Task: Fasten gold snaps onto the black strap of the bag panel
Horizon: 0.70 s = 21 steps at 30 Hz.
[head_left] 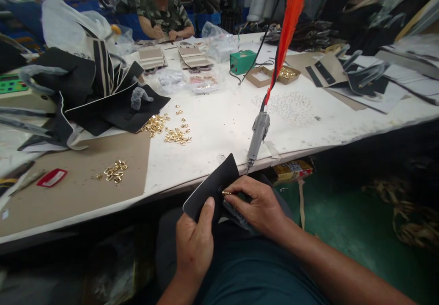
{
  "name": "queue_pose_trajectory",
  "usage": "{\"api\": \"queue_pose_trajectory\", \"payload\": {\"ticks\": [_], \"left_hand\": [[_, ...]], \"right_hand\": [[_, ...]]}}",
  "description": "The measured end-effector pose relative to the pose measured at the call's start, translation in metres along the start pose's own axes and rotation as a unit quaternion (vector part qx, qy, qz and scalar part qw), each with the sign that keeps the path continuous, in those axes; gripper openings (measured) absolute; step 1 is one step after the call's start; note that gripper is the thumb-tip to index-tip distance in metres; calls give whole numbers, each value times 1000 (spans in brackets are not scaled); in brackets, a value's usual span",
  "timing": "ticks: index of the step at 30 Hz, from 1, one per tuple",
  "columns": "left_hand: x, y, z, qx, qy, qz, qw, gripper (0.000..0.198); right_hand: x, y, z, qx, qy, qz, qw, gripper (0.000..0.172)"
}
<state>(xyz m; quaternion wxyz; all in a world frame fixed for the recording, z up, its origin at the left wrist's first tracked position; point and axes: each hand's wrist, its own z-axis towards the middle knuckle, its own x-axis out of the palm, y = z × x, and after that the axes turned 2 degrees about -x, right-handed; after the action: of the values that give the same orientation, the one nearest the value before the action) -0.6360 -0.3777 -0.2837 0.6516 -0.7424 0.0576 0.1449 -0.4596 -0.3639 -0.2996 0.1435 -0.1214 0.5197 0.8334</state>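
A teal garment (254, 273) stretches across the person's lap at the bottom of the frame, and just above it, at lower centre, a stiff black panel (209, 188) stands tilted in both hands, held below the table's front edge. The left hand (194, 245) grips the panel's lower part, with the thumb pressed on its face and the fingers out of sight behind it. The right hand (257, 204) comes in from the lower right, its thumb and forefinger pinching a small gold fitting (226, 193) against a dark slot in the panel.

Just beyond the hands, a grey corded power tool (258, 136) hangs at the edge of the white table (212, 149), below a tall orange plume (290, 26). Loose gold rings (177, 136) lie in small heaps at centre, and more sit on a brown board (75, 190) at left. Black panels with pale edging (116, 108) are piled at upper left, while a green box (243, 61) sits at upper centre. Across the table, at the top of the frame, a co-worker in a camouflage shirt (161, 14) works with both hands.
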Motion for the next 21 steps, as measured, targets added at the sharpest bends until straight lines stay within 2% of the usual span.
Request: {"api": "queue_pose_trajectory", "payload": {"ticks": [3, 9, 14, 17, 21], "left_hand": [[0, 0, -5, 20, 12, 31, 999, 52], [-1, 3, -16, 46, -1, 49, 998, 48], [-5, 1, -23, 61, -4, 39, 997, 45], [-7, 1, -27, 67, -8, 29, 997, 45], [-12, 5, -35, 64, -14, 21, 998, 47]], "right_hand": [[2, 0, -1, -19, -4, -40, 999, 9], [8, -1, -3, -71, 0, -106, 992, 7], [13, 4, -3, -82, -48, -156, 983, 6], [16, 11, 0, -101, -53, -172, 978, 5], [18, 20, -1, -132, -38, -169, 976, 16]]}}
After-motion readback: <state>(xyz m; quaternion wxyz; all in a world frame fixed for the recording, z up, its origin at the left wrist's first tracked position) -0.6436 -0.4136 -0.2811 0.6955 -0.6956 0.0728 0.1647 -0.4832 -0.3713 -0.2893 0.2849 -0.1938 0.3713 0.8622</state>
